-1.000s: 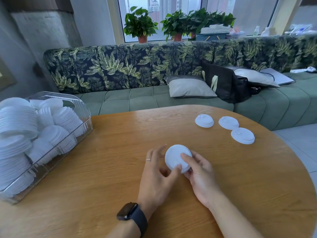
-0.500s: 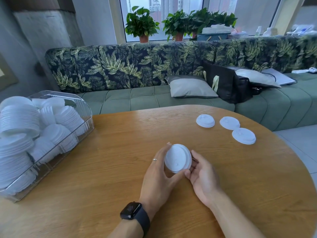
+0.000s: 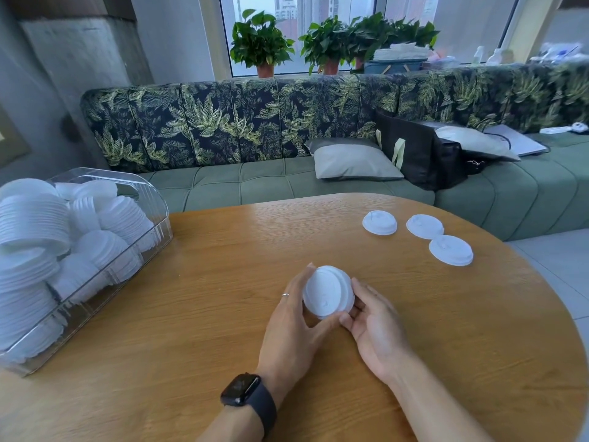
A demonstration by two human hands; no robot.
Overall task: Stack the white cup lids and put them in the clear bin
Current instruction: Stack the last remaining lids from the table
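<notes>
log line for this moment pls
left hand: grips lid stack | right hand: same | loose lids: three on table, far right | clear bin: left, lids inside

The lid stack (count unclear) partly hides the right hand's fingers.

Wooden table bears clear bin and three loose lids

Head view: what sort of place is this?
Probably a lounge or café corner: a long leaf-print green sofa, potted green plants at a window, a clear plastic bin of white cup lids.
</notes>
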